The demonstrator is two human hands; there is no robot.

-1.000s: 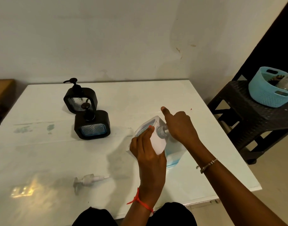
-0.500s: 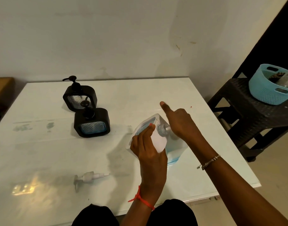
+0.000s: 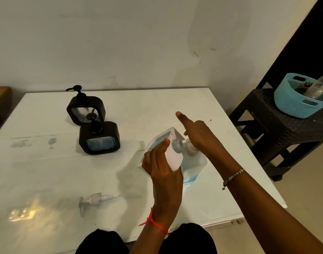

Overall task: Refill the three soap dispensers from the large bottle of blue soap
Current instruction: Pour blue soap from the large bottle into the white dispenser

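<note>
Hardly anything has moved: at the table's [image 3: 157, 107] 3 o'clock, left hand [image 3: 164, 173] clamps the white dispenser [image 3: 173, 158]; right hand [image 3: 199, 136] pinches its pump [image 3: 189, 146], forefinger straight, beside the part-full large bottle [image 3: 195, 169]. Black dispenser [image 3: 99, 138], 10 o'clock, holds blue soap.

Left hand [image 3: 162, 167] grips the tilted white dispenser [image 3: 172, 158] while right hand [image 3: 199, 136] holds the cap [image 3: 189, 148] at its neck.

Gleams glossy and smooth across the white surface [image 3: 47, 171]. Shows white plastic and clear ribbed windows on the white dispenser [image 3: 173, 158], matt black casings on the far dispenser [image 3: 72, 109] and near dispenser [image 3: 83, 138], translucent plastic in the loose pump [image 3: 95, 199], woven-look plastic in the blue basket [image 3: 292, 105] and dark stand [image 3: 278, 125].
</note>
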